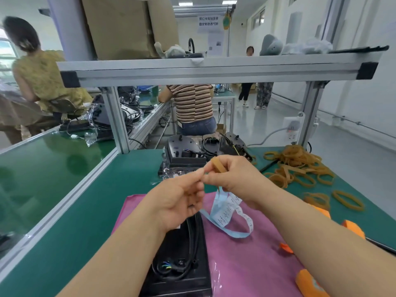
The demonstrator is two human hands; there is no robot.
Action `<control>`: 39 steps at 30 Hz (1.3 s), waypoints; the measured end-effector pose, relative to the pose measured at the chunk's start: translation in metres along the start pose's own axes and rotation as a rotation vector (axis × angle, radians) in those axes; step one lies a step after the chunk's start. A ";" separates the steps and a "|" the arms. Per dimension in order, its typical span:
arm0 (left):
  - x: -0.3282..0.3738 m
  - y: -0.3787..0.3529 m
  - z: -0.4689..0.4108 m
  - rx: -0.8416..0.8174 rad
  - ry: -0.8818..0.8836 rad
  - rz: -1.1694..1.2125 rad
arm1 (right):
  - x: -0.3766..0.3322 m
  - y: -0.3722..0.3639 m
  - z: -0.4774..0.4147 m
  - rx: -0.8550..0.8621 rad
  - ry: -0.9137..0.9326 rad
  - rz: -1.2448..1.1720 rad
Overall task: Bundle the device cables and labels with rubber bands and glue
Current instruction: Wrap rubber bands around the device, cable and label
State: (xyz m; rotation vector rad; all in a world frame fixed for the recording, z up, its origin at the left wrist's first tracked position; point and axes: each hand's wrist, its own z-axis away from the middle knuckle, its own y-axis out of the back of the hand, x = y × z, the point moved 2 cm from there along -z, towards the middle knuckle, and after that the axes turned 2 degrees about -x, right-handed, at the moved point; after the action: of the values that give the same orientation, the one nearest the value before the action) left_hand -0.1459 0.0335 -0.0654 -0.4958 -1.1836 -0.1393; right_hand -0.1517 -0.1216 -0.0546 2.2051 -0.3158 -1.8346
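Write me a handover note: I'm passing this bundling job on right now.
Left hand: grips the black cables rising from the device on the pink cloth.
Right hand: pinches a rubber band; the label strip hangs below both hands.
Done: cables and labels meet at the hands.
Left: wrap the band round them; no glue in view.
Spare bands lie on the right.

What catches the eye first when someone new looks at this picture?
Two hands meet at the centre: the right hand pinches a tan rubber band, and the left hand grips black cables rising from a black device on pink cloth. A blue-white label strip hangs below them; a pile of rubber bands lies at the right.
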 end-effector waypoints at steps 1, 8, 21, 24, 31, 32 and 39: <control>-0.002 0.007 0.000 0.014 0.023 0.101 | 0.003 0.001 0.000 0.005 -0.015 0.028; 0.000 0.080 0.018 0.186 -0.092 0.327 | 0.032 0.026 0.014 -0.088 -0.272 0.704; -0.010 0.126 0.024 0.250 -0.192 0.253 | 0.011 -0.015 0.022 0.165 0.000 0.933; -0.017 0.124 0.027 0.365 -0.185 -0.044 | -0.001 -0.043 0.023 -0.092 -0.079 0.863; -0.031 0.116 0.031 0.380 -0.064 -0.599 | 0.019 -0.058 0.036 -0.307 -0.306 0.823; -0.031 0.114 0.031 0.385 -0.057 -0.617 | 0.023 -0.059 0.036 -0.292 -0.317 0.766; -0.028 0.102 0.039 0.474 -0.204 -0.836 | 0.039 -0.060 0.045 -0.091 -0.419 0.165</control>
State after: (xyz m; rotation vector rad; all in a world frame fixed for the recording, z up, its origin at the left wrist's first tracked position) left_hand -0.1528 0.1369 -0.1102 0.4347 -1.5109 -0.5164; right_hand -0.1886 -0.0805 -0.1180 1.6666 -0.4664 -2.1552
